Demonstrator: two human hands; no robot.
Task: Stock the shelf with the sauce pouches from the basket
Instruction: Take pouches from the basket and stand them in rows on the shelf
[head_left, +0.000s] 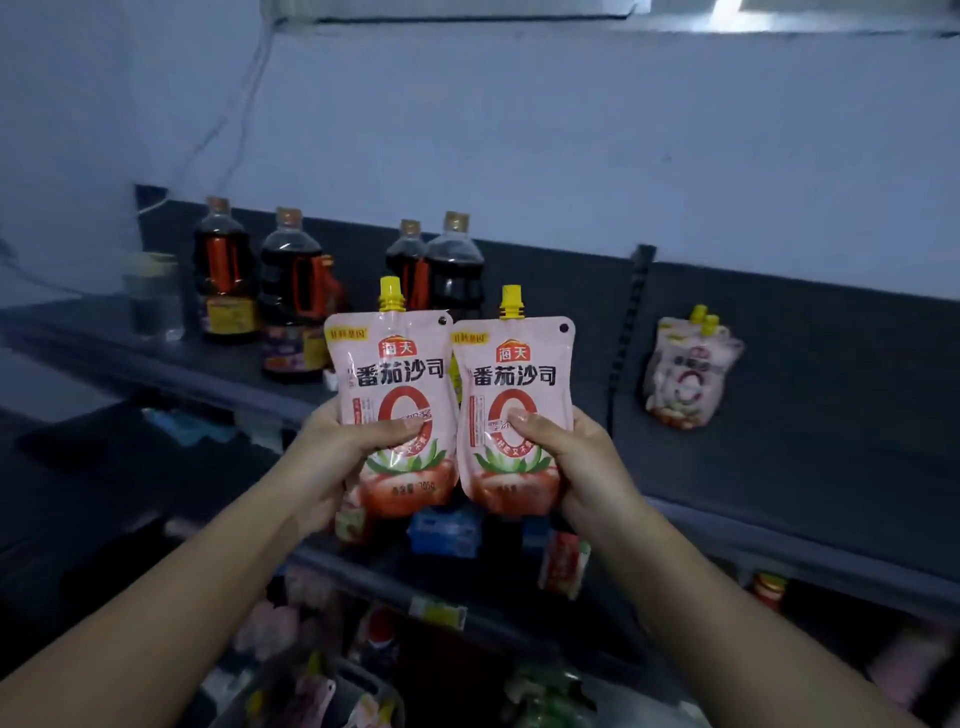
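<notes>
My left hand (337, 452) holds a pink tomato-sauce pouch (392, 374) with a yellow cap upright in front of the dark shelf (810, 457). Right beside it, my right hand (576, 457) grips a second, identical pouch (519, 374); the two pouches touch edge to edge. Two more pouches (688, 371) of the same kind lean against the shelf's back panel at the right. The basket (332, 696) sits at the bottom of the view, blurred, with more packets in it.
Several dark sauce bottles (288, 296) with orange handles stand at the shelf's left and behind the held pouches. A jar (153, 293) stands at the far left. A slotted upright (631, 332) divides the shelf. Lower shelves hold blue and red packets (447, 530).
</notes>
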